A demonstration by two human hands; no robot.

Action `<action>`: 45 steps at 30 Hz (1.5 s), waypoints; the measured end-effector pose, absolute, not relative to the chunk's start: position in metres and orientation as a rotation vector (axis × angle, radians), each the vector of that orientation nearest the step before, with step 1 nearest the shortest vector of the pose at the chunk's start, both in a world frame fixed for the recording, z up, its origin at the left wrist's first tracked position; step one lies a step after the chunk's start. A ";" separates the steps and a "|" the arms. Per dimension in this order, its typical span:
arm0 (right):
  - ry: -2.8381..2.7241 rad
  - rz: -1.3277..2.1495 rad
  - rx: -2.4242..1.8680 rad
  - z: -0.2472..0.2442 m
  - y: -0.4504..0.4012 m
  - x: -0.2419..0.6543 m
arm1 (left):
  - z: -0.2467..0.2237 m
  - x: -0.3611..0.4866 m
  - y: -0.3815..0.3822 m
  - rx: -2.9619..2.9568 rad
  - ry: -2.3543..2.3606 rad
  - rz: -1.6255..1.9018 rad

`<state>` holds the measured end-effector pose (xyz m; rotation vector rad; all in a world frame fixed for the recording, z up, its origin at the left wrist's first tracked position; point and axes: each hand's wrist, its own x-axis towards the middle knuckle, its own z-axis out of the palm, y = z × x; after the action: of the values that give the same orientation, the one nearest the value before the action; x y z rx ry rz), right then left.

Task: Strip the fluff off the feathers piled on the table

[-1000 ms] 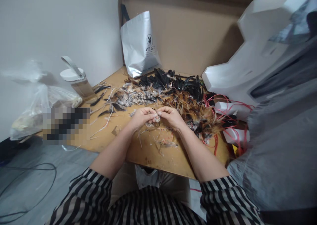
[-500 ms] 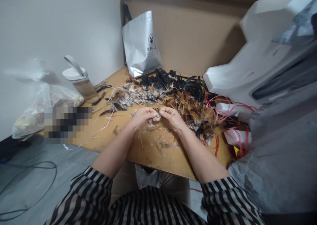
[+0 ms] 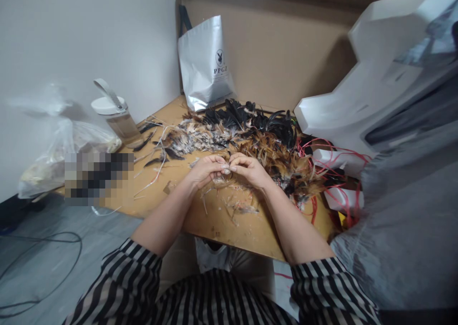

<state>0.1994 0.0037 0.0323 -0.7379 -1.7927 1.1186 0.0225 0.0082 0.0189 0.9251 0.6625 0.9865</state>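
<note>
My left hand [image 3: 206, 170] and my right hand [image 3: 249, 169] meet fingertip to fingertip above the wooden table [image 3: 200, 216]. Both are closed in a pinch on a small feather [image 3: 225, 170], of which only a pale, fluffy bit shows between the fingers. Just beyond lies a heap of feathers: glossy black feathers [image 3: 275, 124] at the back, brown feathers [image 3: 274, 149] by my right hand, and whitish, downy feathers [image 3: 200, 136] past my left hand. Loose scraps of feather [image 3: 241, 208] lie on the table below my wrists.
A silver bag [image 3: 204, 62] stands at the back. To the left are a lidded bottle [image 3: 125, 128], a clear plastic bag [image 3: 46, 165] and a blurred-out patch. Red cords [image 3: 352, 203] tangle around white foam pieces [image 3: 336, 160] on the right, beside a large white foam panel [image 3: 332, 110].
My right fingers have bent and drawn slightly closer to the left ones at the pinch. The heap and everything around it look the same.
</note>
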 end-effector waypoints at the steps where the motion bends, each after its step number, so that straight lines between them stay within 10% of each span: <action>1: -1.801 1.115 -0.744 0.033 0.004 0.200 | 0.019 0.022 0.008 0.941 0.665 0.982; 45: -1.739 0.886 -1.115 0.029 0.007 0.193 | 0.016 0.041 -0.005 1.669 1.005 1.454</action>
<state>0.1934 0.0067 0.0287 -1.1147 -1.7390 0.8861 0.0412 -0.0053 0.0161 1.6688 1.0051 1.4543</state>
